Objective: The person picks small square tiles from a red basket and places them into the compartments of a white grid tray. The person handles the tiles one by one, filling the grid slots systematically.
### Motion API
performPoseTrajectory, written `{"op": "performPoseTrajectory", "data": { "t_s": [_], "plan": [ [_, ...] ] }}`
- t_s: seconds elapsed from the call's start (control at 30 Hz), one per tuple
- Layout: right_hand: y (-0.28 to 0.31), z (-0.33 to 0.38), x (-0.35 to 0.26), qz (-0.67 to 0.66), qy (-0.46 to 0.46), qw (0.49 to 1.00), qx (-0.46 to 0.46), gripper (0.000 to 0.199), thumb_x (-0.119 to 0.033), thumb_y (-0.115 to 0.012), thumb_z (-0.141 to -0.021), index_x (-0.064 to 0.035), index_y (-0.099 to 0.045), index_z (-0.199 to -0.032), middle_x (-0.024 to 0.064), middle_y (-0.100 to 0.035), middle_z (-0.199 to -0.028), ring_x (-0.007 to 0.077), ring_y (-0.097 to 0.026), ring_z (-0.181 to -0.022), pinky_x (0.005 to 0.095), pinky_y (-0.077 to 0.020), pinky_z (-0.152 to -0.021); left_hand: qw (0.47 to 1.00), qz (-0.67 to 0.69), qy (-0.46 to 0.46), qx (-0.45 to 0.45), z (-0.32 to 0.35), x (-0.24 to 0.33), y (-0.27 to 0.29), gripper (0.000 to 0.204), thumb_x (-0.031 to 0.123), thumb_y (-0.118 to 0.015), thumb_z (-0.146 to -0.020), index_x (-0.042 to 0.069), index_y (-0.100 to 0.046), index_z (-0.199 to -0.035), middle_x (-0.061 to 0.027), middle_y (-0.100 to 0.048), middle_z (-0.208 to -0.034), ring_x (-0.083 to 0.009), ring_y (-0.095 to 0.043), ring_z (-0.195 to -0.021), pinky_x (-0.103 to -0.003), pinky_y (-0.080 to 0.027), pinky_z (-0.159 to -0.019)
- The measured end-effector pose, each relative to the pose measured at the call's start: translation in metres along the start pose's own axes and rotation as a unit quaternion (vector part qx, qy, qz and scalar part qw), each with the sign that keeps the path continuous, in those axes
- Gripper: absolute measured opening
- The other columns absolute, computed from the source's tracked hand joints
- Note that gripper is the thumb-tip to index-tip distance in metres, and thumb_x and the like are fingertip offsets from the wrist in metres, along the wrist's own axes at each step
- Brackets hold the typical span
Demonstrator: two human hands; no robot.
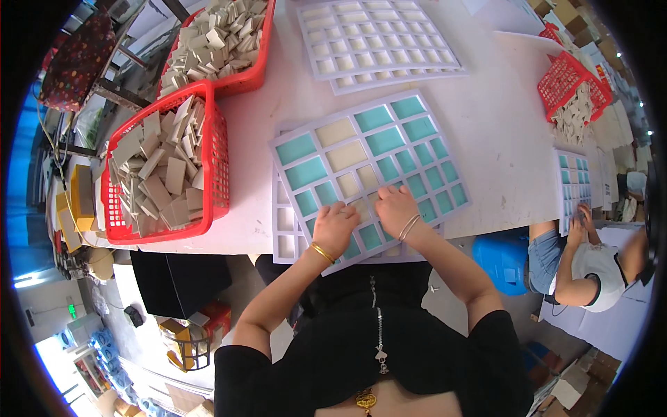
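Grid tray (350,117) under both hands (335,228) (397,210), red baskets (221,167) leftward, white trays (389,69) beyond

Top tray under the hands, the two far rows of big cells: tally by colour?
Teal cells: 6
Cream cells: 2
Total: 8
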State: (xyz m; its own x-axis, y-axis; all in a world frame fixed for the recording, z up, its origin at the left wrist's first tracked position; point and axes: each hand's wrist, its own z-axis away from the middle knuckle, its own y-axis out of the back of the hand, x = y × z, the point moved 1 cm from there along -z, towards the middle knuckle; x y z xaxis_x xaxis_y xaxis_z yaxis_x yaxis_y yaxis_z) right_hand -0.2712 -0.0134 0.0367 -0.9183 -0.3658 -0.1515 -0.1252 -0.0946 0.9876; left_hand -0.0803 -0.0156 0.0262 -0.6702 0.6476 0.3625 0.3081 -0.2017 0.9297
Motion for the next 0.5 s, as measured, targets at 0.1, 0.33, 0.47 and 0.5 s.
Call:
{"op": "performPoseTrajectory", "data": {
  "t_s": [0.1,0.33,0.47,0.5],
  "plan": [
    [0.01,0.008,0.017,-0.119,-0.068,0.987,0.083,0.021,-0.014,-0.06,-0.075,-0.0065,-0.062,-0.095,0.0093,-0.056,-0.096,0.0268,-0.054,-0.098,0.0429,-0.0387,-0.079,0.988,0.073,0.1,0.091,0.014,-0.01,0.01,0.042,-0.002,-0.055,-0.068,0.013,-0.062,-0.107,-0.0036,-0.058,-0.118,-0.025,-0.051,-0.111,-0.042,-0.037,-0.091],
    [-0.019,0.075,0.159,-0.064,-0.372,0.903,0.206,0.048,-0.03,-0.057,-0.088,-0.0039,-0.049,-0.127,0.0176,-0.053,-0.126,0.0356,-0.049,-0.115,0.0492,-0.0403,-0.092,0.914,0.118,0.321,0.217,0.082,-0.046,0.006,0.062,-0.001,-0.054,-0.067,0.01,-0.047,-0.127,-0.0088,-0.055,-0.124,-0.0292,-0.045,-0.118,-0.044,-0.029,-0.096],
    [-0.037,0.081,0.172,-0.132,-0.437,0.878,0.142,0.047,-0.034,-0.057,-0.089,-0.0015,-0.053,-0.123,0.0186,-0.058,-0.119,0.0347,-0.055,-0.108,0.0464,-0.0429,-0.092,0.932,0.109,0.313,0.146,0.075,-0.038,0.0,0.064,0.0,-0.053,-0.067,0.008,-0.044,-0.13,-0.0066,-0.055,-0.124,-0.0282,-0.044,-0.12,-0.044,-0.028,-0.096],
    [-0.04,0.082,0.17,-0.144,-0.422,0.874,0.192,0.046,-0.034,-0.058,-0.089,-0.0013,-0.054,-0.122,0.0185,-0.059,-0.118,0.0338,-0.056,-0.107,0.0456,-0.0435,-0.091,0.931,0.108,0.303,0.171,0.072,-0.036,-0.004,0.064,-0.001,-0.053,-0.066,0.009,-0.046,-0.128,-0.0053,-0.055,-0.123,-0.0277,-0.043,-0.121,-0.045,-0.026,-0.097]
  ]
}}
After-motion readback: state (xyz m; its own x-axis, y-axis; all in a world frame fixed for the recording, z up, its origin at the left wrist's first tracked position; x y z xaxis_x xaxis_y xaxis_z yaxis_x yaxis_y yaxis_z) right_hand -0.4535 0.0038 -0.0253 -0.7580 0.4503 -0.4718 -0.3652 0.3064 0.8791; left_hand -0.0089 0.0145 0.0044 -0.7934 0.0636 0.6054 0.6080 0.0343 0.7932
